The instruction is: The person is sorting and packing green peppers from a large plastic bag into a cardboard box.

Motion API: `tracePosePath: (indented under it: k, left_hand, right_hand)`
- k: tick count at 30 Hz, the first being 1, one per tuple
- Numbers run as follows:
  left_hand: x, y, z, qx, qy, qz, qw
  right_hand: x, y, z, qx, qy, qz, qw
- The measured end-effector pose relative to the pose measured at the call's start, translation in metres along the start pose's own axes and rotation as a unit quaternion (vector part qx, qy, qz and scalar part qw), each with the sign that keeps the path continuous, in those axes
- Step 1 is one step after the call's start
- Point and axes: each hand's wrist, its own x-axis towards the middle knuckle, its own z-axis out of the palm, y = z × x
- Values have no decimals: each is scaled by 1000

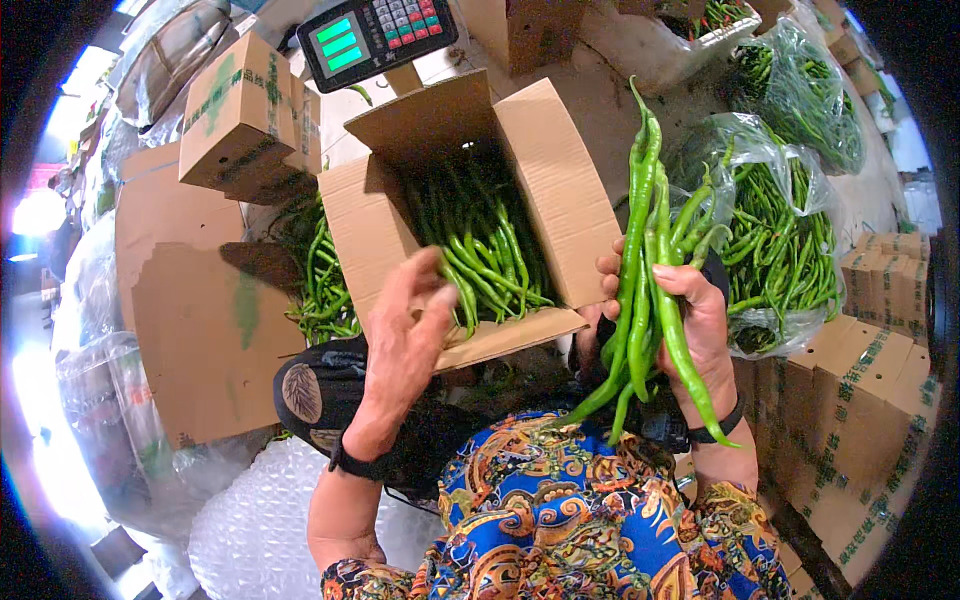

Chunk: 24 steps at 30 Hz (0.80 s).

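Observation:
In my right hand (694,322) is a loose bunch of long green chili peppers (639,270), gripped around the middle with the ends sticking out above and below. My left hand (409,322), blurred, hovers at the near left corner of an open cardboard box (559,187). Its thumb and fingers are apart, and I see nothing between them. Inside the box lies a layer of green chili peppers (487,262), roughly lengthwise; the far part is in shadow. The box's flaps are folded outward.
Beyond the box stands a digital scale display (375,37). Plastic bags of green peppers (780,232) sit to the right, near stacked cartons (855,420). On the left are more loose peppers (322,277), a closed carton (240,112), flat cardboard (210,337) and bubble wrap (262,525).

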Motion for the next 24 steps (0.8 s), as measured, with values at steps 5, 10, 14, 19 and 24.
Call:
tracePosePath:
  k: [5,10,14,19,24]
  left_hand:
    - [-13,46,44,-93,-215,49,971]
    - [-10,43,69,-154,-247,-9,957]
    - [-11,32,69,-255,-226,-52,939]
    - [-14,32,48,-229,-257,-88,935]
    - [-28,17,21,-365,-266,-175,875]
  right_hand:
    - [5,5,8,-26,-3,21,999]
    - [6,10,14,-55,-5,-12,998]
    - [5,15,6,-127,33,-1,991]
    - [4,12,-5,-96,72,52,991]
    - [-5,16,13,-131,127,-18,983]
